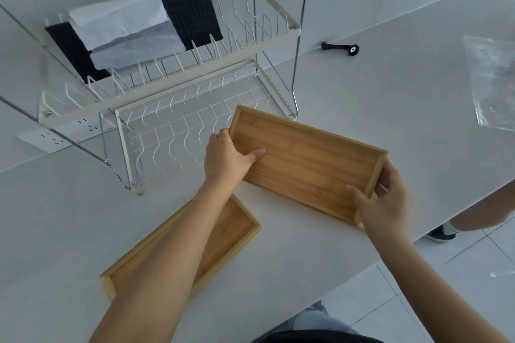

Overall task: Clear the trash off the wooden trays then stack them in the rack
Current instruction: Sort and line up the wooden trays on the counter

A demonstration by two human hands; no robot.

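Observation:
I hold an empty wooden tray (306, 159) just in front of the two-tier wire rack (172, 108). My left hand (225, 157) grips its left short end, thumb inside. My right hand (386, 200) grips its right short end. The tray's far left corner is near the lower shelf's front right corner. A second empty wooden tray (231, 228) lies flat on the white counter (348, 86), partly hidden under my left forearm. The rack's lower wire shelf holds nothing.
Black and white-grey folded cloths (125, 28) lie on the rack's upper tier. A clear plastic bag (493, 81) sits at the counter's far right. A small black tool (341, 47) lies by the wall. Another person's foot (443, 232) stands past the counter edge.

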